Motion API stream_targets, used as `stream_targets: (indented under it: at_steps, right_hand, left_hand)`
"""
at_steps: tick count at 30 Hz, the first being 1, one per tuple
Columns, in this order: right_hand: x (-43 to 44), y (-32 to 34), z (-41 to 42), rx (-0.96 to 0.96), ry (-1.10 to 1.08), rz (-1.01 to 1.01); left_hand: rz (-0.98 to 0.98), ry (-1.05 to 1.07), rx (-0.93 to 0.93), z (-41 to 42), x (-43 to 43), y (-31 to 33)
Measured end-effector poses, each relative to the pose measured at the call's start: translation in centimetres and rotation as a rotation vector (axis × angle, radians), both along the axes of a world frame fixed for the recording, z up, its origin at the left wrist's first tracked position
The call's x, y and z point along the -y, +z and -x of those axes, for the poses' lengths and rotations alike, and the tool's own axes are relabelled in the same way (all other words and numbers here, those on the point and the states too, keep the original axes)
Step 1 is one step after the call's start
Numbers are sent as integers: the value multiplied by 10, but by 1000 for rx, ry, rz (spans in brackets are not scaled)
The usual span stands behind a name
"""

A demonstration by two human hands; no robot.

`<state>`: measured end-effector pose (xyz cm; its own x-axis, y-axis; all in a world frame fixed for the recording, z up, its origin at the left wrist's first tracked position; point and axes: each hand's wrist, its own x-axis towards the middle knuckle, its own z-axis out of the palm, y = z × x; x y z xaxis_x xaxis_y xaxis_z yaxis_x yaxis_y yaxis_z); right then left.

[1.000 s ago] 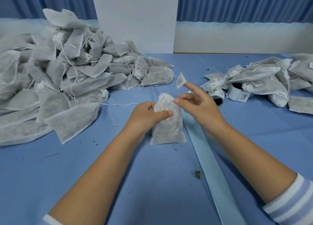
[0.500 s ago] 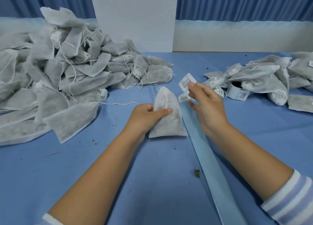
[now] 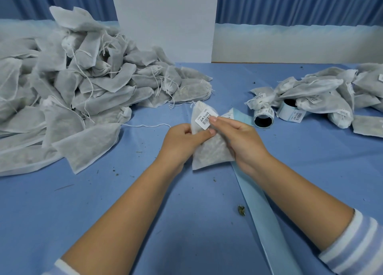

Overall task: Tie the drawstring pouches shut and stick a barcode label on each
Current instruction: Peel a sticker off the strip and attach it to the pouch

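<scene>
At the upper left a big heap of pouches point(image 3: 72, 88) lay unlabelled, so I judged most of the work was left. At centre the left hand point(image 3: 180, 142) gripped one pouch point(image 3: 209, 150) while the right hand point(image 3: 242, 142) pressed a barcode label point(image 3: 206, 118) on with straightened fingers. A smaller labelled pile point(image 3: 331, 96) lay at the right.

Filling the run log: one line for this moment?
step: labelling | left hand: holds pouch | right hand: presses barcode label on pouch
</scene>
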<state>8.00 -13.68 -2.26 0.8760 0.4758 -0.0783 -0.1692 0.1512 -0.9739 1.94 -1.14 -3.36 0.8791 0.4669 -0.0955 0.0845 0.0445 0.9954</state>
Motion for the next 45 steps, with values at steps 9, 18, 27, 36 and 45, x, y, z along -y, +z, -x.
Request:
stream_targets:
  at_steps: [9,18,27,36,45]
  right_hand:
    - [-1,-2,2,68,-70,-5]
    - [0,-7,1,215,-105,35]
    - [1,-2,-5,232,-332,104]
    - [9,-1,-13,77,-4,70]
    - [8,4,-11,-26,119,-52]
  left_hand:
    - [-17,-52,74,2,3,2]
    - [-144,75,85,2,8,6]
    - [-144,44,74,3,6,10]
    - [-74,-117,43,7,9,11]
    - [123,-54,87,6,5,13]
